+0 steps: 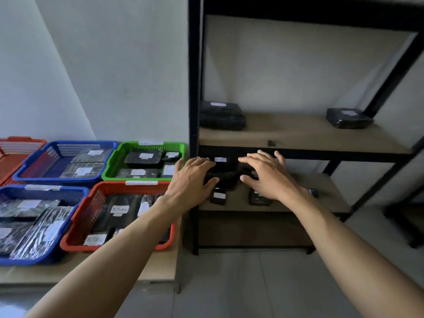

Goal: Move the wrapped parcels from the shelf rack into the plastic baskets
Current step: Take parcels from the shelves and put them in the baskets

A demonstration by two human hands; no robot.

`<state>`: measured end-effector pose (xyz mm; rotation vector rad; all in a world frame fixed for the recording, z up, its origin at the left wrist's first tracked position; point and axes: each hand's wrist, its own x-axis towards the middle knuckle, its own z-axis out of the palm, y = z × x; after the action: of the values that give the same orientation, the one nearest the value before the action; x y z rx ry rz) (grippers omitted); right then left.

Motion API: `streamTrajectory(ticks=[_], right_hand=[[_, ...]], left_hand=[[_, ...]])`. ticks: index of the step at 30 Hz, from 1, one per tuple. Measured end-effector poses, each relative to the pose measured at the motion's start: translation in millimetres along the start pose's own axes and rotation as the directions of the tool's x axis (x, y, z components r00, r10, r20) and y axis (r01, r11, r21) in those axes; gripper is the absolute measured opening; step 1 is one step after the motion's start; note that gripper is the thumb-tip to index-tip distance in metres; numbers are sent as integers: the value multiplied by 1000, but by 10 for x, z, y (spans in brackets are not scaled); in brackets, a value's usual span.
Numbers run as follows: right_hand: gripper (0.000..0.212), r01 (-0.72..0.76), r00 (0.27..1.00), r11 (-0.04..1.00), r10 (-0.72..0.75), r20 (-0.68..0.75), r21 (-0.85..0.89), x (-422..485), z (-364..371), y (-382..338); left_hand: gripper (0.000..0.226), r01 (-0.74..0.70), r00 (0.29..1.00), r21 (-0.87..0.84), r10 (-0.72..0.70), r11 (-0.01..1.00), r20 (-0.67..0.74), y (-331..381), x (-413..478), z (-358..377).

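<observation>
Both my arms reach into the lower level of the black shelf rack (195, 88). My left hand (195, 177) and my right hand (266, 175) lie with spread fingers on either side of a black wrapped parcel (226, 173) with a white label; whether they touch it I cannot tell. Two small black parcels (219, 197) (258, 198) lie on the same wooden board, nearer me. On the board above, a large parcel (221, 115) sits at the left and another parcel (348, 118) at the right.
Left of the rack, a low table (160, 269) carries baskets with labelled parcels: green basket (110, 166), red basket (75, 235), two blue baskets (29, 166) (75, 203) and another red basket (13, 143) at the far left. Grey tiled floor lies below.
</observation>
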<state>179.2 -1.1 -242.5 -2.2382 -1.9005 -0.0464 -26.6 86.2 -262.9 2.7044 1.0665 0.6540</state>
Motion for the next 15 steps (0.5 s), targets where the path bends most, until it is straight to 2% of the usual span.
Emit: streamTrajectory(ticks=[7,15], right_hand=[[50,-107,993,993,110,-50,55,-85,-171,1190],[46,-239,964,959,253,-78,155,105,-403,2858]], left_hand=[[46,-28,999,-79,26,997,-29,743,679,447],[40,26,1000,-182,-24,983,12,1664,1732,1071]])
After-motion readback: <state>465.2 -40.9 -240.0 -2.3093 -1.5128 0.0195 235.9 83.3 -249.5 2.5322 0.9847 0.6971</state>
